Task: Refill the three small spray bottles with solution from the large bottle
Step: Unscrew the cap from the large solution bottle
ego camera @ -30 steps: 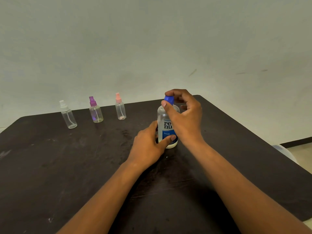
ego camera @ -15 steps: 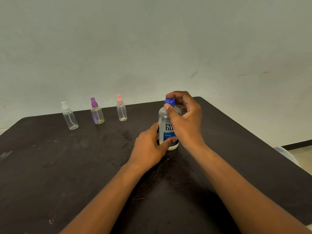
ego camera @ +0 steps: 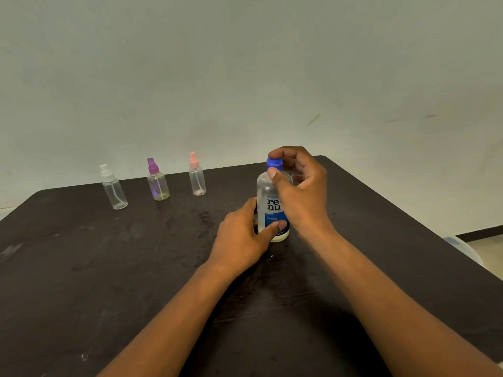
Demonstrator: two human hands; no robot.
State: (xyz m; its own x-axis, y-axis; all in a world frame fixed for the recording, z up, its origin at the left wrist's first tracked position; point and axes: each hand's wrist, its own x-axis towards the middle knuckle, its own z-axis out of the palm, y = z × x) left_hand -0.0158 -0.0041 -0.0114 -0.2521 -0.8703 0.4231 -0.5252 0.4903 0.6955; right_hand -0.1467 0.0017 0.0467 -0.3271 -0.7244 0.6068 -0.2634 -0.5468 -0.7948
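Standing upright, clear large bottle (ego camera: 268, 205): left hand (ego camera: 239, 238) grips body, right hand (ego camera: 302, 194) fingers (ego camera: 273, 174) pinching blue cap (ego camera: 274, 163).

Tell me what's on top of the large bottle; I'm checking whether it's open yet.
A blue cap sits on the large bottle, pinched by the right hand. Its fingers hide the cap's far side, so whether it is loosened cannot be seen.

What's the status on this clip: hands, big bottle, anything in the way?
Left hand grips large bottle low; right hand pinches blue cap, cap on. Three spray bottles capped, standing apart at left. Nothing in the way.
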